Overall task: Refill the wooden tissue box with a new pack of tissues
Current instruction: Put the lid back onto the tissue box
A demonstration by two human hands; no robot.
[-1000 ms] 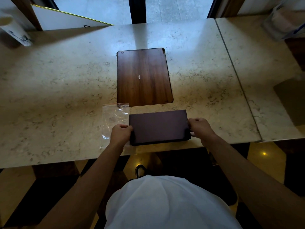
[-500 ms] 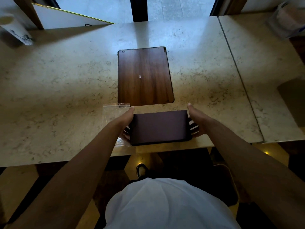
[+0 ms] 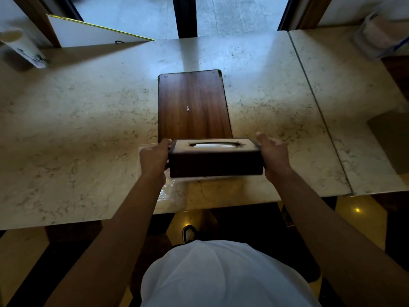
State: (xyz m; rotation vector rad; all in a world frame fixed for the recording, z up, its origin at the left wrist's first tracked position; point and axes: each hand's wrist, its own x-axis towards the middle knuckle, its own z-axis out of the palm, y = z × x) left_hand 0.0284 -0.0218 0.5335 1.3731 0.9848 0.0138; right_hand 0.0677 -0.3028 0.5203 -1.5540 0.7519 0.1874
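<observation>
Gripping the wooden tissue box [image 3: 215,161] by its short ends, left hand [image 3: 153,157] at 9 o'clock, right hand [image 3: 273,155] at 3, fingers clasp it; long axis crosswise, raised above the desk [image 3: 77,134] edge, slot up.

Marble table [image 3: 88,129] and its clutter
White board [image 3: 88,34] at its far-left edge; paper cup [image 3: 22,49] left of that; clear container [image 3: 380,38] far right.

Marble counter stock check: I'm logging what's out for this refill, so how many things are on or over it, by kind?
Wooden tissue box, held between left hand and right hand: 1
Wooden board: 1
Clear plastic wrapper: 1
White sign board: 1
Wrapped tissue pack: 1
Blurred white item: 1
Total: 6
</observation>
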